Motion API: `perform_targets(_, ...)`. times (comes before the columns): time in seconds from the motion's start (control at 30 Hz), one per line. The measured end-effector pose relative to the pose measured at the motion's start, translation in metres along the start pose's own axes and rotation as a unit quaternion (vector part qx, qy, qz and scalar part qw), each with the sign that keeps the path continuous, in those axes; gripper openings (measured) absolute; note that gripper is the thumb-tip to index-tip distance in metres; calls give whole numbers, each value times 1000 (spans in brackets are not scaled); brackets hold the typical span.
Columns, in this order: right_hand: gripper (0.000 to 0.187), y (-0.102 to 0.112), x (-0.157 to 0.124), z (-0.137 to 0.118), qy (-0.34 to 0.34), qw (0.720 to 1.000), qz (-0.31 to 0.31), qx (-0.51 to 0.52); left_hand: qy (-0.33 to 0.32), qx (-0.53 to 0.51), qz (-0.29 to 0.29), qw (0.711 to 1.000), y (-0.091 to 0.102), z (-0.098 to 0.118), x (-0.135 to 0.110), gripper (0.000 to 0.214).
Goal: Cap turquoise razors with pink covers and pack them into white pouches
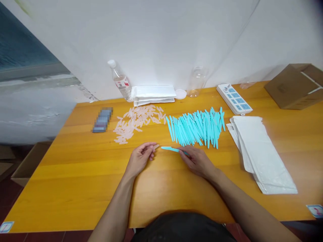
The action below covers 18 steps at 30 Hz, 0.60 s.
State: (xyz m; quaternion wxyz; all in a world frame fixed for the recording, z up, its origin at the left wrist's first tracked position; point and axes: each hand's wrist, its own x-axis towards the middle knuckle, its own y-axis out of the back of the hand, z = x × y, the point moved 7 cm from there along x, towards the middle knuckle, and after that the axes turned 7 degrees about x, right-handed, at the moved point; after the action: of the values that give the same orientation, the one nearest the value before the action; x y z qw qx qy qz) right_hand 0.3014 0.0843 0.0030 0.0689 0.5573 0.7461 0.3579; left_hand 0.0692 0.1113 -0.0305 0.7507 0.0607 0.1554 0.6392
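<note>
My left hand (pixel 142 156) is closed, pinching a small translucent blade cap (pixel 156 146) between thumb and fingertips. Facing it, a slim turquoise eyebrow razor (pixel 169 149) points left from my right hand (pixel 195 159), whose fingers are closed round its handle. A small gap separates the cap from the razor's tip. Beyond my left hand lies a loose scatter of pale pinkish caps (pixel 128 127). A dense row of turquoise razors (pixel 193 127) lies beyond my right hand, mostly side by side.
White plastic bags (pixel 262 154) lie at the right, below a power strip (pixel 234 99). A bottle (pixel 122 82), folded white packs (pixel 153 94) and a clear jar (pixel 196 84) stand along the wall. A phone (pixel 103 120) is at left, a cardboard box (pixel 290 87) at far right.
</note>
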Motion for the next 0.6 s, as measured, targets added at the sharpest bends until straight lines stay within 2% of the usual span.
perform_targets(0.07, 27, 4, 0, 4, -6, 1000, 12, 1, -56, 113, 39, 991, 3, 8, -2, 31)
perform_targets(0.13, 27, 8, 0, 8, -17, 1000, 24, 2, -126, 243, 78, 959, 3, 20, -7, 24)
perform_targets(0.23, 27, 9, 0, 11, -27, 999, 26, 4, -186, 345, 81, 916, -1, 29, -12, 21)
perform_targets(0.47, 27, 7, 0, 13, -35, 999, 25, 4, -227, 361, 8, 905, -9, 31, -14, 24)
perform_targets(0.53, 27, 7, -1, 13, -32, 999, 26, 5, -215, 336, 5, 917, -7, 31, -12, 25)
perform_targets(0.6, 27, 7, -1, 12, -23, 999, 24, 8, -169, 275, 7, 946, -1, 27, -9, 28)
